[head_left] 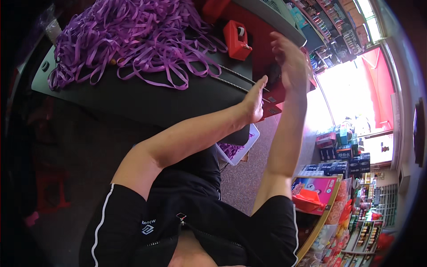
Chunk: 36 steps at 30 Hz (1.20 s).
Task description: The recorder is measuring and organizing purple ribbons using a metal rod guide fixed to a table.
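My left hand (pixel 255 101) is beside the right-hand end of the dark table, seen nearly edge-on with its fingers stretched and nothing visible in it. My right hand (pixel 291 62) is raised farther away and to the right, fingers loosely extended and apart, also with nothing visible in it. Two thin, twisted dark-and-light rods or cords (pixel 238 75) run from the table past its edge toward my left hand; whether they touch it I cannot tell. A large tangled heap of flat purple ribbon (pixel 133 40) covers the far part of the tabletop (pixel 147 102).
A red tape-dispenser-like holder (pixel 238 40) stands right of the heap. Below the table end is a white bin (pixel 249 144) with purple ribbon. To the right are a wood-edged display counter (pixel 331 189), stacked boxes (pixel 344 153) and shelves of goods. A red stool (pixel 51 189) stands at left.
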Motion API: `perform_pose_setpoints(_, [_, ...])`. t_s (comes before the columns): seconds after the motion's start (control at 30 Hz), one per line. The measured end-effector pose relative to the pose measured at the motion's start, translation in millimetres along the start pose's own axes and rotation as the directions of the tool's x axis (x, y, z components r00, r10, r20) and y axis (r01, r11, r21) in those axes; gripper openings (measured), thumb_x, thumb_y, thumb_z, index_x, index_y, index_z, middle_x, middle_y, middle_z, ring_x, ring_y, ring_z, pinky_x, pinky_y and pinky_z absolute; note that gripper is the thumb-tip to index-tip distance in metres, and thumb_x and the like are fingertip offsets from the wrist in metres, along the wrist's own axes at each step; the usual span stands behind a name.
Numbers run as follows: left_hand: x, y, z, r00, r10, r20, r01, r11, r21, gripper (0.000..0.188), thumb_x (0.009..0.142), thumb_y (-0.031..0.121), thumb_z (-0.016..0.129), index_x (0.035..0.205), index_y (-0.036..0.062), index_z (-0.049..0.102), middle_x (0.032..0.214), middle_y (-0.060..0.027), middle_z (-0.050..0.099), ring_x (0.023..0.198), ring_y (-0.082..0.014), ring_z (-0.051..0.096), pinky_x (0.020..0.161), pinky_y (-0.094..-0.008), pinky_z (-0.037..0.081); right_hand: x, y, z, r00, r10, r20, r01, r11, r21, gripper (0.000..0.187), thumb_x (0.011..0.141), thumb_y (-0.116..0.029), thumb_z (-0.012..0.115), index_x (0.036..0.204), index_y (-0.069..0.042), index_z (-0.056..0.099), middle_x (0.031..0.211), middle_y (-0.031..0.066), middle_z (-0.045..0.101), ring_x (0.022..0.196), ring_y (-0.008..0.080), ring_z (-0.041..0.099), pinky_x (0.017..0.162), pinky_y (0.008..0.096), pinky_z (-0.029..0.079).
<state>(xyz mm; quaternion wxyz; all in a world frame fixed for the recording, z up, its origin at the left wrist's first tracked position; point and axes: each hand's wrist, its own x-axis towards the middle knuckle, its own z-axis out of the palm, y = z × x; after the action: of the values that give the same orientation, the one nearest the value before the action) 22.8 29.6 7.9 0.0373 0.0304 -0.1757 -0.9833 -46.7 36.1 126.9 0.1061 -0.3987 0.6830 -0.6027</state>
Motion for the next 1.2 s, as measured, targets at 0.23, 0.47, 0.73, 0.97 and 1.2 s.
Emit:
perform_pose_setpoints(0.23, [3,1,-1,0.999,-0.022,-0.043,0.019,0.996,-0.088,0.090,0.080,0.067,0.050,0.147,0.0146,0.020,0.154,-0.0132,0.011,0.138,-0.0279,0.013,0.110,-0.0424,0.014,109,103,16,0.840,0.541,-0.047,-0.508,0.753,-0.419,0.032,0.085,-0.038,0.062,0.084,-0.007,0.071,0.071,-0.0004,0.061,0.067,0.0098,0.048,0.063,0.0252,0.036])
perform_pose_setpoints(0.47, [19,-4,-8,0.996,0.075,-0.055,-0.083,0.982,-0.171,0.040,0.089,0.053,0.048,0.108,0.0190,0.058,0.097,-0.0011,0.060,0.091,-0.0157,0.054,0.081,-0.0335,0.039,108,109,20,0.825,0.565,-0.014,-0.557,0.807,-0.198,0.024,0.077,-0.039,0.070,0.074,-0.015,0.068,0.064,-0.0027,0.057,0.053,0.0080,0.042,0.052,0.0253,0.027])
perform_pose_setpoints(0.73, [13,-5,-2,0.992,0.099,-0.084,-0.113,0.974,-0.195,0.039,0.086,0.056,0.052,0.094,0.0178,0.055,0.085,-0.0020,0.057,0.075,-0.0155,0.052,0.072,-0.0331,0.040,82,89,5,0.770,0.634,-0.077,-0.638,0.758,-0.137,0.022,0.076,-0.038,0.071,0.069,-0.020,0.061,0.066,-0.0069,0.057,0.054,0.0072,0.044,0.055,0.0258,0.028])
perform_pose_setpoints(0.97, [19,-3,-5,0.995,0.094,0.024,-0.086,0.973,-0.213,0.048,0.091,0.051,0.046,0.122,0.0140,0.050,0.112,-0.0059,0.058,0.102,-0.0188,0.056,0.084,-0.0374,0.046,62,103,2,0.789,0.613,-0.048,-0.613,0.780,-0.128,0.024,0.078,-0.042,0.068,0.074,-0.018,0.062,0.066,-0.0078,0.054,0.055,0.0059,0.042,0.053,0.0248,0.027])
perform_pose_setpoints(1.2, [13,-4,0,0.993,0.081,0.087,-0.051,0.950,-0.309,0.047,0.095,0.048,0.040,0.122,0.0101,0.048,0.109,-0.0079,0.058,0.098,-0.0214,0.059,0.086,-0.0398,0.049,48,118,4,0.799,0.598,-0.056,-0.601,0.796,-0.076,0.022,0.079,-0.041,0.067,0.075,-0.020,0.063,0.066,-0.0093,0.053,0.053,0.0043,0.039,0.049,0.0219,0.024])
